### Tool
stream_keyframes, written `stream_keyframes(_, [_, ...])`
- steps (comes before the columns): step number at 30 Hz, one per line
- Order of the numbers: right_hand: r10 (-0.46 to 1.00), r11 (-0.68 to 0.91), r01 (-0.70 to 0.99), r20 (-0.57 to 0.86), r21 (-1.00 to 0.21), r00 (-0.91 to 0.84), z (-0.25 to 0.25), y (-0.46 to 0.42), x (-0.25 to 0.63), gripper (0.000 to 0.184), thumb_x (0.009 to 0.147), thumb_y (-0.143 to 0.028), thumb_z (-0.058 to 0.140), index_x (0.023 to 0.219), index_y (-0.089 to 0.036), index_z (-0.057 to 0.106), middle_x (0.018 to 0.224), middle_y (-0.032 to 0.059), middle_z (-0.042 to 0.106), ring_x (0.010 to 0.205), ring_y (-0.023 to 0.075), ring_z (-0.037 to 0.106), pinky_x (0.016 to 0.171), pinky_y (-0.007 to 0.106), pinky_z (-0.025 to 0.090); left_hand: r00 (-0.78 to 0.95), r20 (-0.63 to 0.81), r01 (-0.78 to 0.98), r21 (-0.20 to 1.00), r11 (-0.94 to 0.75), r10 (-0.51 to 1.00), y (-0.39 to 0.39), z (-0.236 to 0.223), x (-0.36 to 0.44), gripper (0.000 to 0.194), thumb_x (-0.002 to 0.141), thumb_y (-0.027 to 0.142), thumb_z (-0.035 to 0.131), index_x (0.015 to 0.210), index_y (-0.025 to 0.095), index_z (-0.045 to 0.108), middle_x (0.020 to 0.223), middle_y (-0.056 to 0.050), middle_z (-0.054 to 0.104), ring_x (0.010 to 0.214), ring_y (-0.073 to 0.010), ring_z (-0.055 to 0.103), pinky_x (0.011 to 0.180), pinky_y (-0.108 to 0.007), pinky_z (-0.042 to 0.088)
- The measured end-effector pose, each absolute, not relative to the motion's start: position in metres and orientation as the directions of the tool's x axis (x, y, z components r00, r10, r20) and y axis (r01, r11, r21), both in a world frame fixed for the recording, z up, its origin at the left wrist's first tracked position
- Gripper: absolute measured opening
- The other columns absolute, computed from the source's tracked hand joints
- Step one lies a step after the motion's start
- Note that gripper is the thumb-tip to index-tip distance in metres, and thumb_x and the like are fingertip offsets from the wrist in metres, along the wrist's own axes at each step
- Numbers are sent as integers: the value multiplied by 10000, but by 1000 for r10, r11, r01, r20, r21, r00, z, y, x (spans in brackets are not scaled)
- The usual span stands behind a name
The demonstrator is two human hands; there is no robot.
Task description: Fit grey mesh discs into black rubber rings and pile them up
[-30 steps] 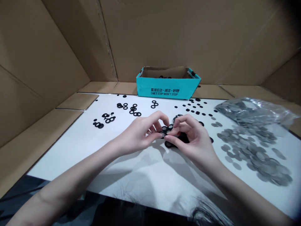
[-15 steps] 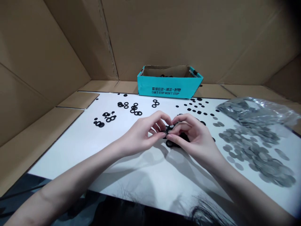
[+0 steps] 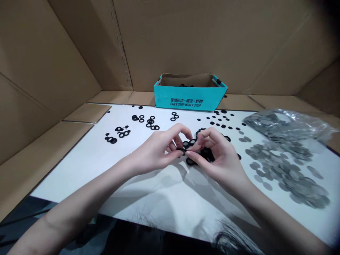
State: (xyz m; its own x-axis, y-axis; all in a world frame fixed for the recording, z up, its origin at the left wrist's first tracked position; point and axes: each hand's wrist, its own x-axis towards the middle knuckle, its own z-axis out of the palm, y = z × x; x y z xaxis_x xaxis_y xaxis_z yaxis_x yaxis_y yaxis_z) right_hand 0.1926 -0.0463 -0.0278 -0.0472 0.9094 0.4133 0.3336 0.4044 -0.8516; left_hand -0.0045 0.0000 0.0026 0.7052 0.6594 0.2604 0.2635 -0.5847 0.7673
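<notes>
Box front, on the teal cardboard box (image 3: 164, 95): "CAN'T STOP WON'T STOP" in black capitals
Line above, on the box: Chinese characters, too small to read surely

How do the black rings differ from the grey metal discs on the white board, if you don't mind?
The black rings are open-centred, the grey metal discs look solid. The black rings lie in scattered clusters, the grey metal discs in a dense overlapping pile. Both lie on the white board.
</notes>
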Motion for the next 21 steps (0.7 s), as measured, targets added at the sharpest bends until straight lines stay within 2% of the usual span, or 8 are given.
stream_keyframes(4, [890,432,400,453,-808,-45,-28,-45,195,206,834,-209,721,910,-273,541,833,-18,697,815,200,728,777,367,534,688,309,215,778,-591,657,2,0,-4,241,885,100,593,1084,220,530,866,11,643,780,-124,653,727,-254,542])
stream_keyframes(7, [880,439,421,475,-794,-21,-28,-45,195,187,830,-203,726,892,-272,563,830,-16,710,791,195,724,756,361,530,685,343,181,775,-606,643,2,-1,-3,216,896,114,599,1079,213,544,899,2,643,788,-120,648,729,-250,541])
stream_keyframes(12, [905,408,318,426,-856,-13,-25,-45,194,185,823,-186,720,859,-264,556,714,-48,637,674,151,663,669,313,517,651,371,161,786,-598,662,-2,-3,2,181,927,113,565,1070,217,527,979,-17,625,822,-113,630,720,-233,534])
stream_keyframes(16, [935,347,192,355,-918,7,-22,-47,192,257,805,-232,739,836,-271,487,680,-61,604,662,157,639,666,331,524,673,328,158,812,-562,663,-5,-1,3,174,928,110,549,1043,227,493,978,-13,592,785,-103,617,647,-208,513])
stream_keyframes(21, [919,377,231,394,-897,30,-24,-50,190,279,805,-202,723,844,-276,457,683,-61,592,682,166,636,680,339,516,733,288,210,766,-608,617,-3,4,-2,186,894,73,544,995,223,501,894,10,594,753,-105,601,676,-228,520])
